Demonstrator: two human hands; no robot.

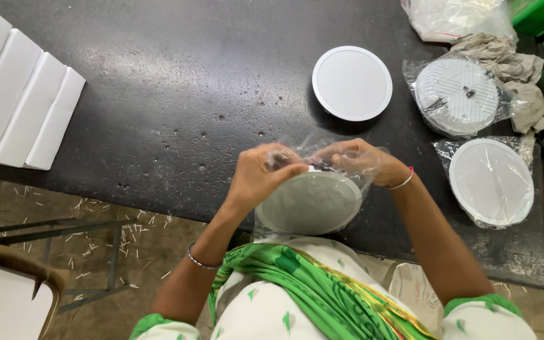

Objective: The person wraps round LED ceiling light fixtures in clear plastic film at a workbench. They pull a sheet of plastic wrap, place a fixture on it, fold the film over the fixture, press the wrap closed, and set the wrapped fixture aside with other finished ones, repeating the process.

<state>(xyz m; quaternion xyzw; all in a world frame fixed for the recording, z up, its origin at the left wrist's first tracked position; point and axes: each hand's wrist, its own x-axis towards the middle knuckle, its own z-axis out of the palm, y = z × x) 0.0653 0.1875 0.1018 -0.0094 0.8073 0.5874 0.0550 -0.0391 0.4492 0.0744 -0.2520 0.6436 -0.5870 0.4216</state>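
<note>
Clear plastic film wraps the round white disc [310, 203] that the person holds just above their lap, at the near edge of the dark surface [177, 82]. The disc is tilted with its flat face toward the camera, its top rim under both hands. The left hand [260, 175] is clenched on the film and rim from the upper left; the right hand [361, 161], partly inside the clear bag [322, 151], pinches the same top edge from the upper right. Both hands meet at the bag's mouth, so neither is clearly nearer; the disc hangs below and toward the body from each grip.

Beyond the hands the surface lies bare toward the middle and left. To the right, close by, sits a bagged white disc [491, 181]; farther back lies another bagged disc with ribbed back up [456, 96], beside a crumpled grey cloth [511, 69]. An unwrapped white disc [352, 83] rests just past the hands. Flat white boxes [20, 101] line the far left edge, well apart
</note>
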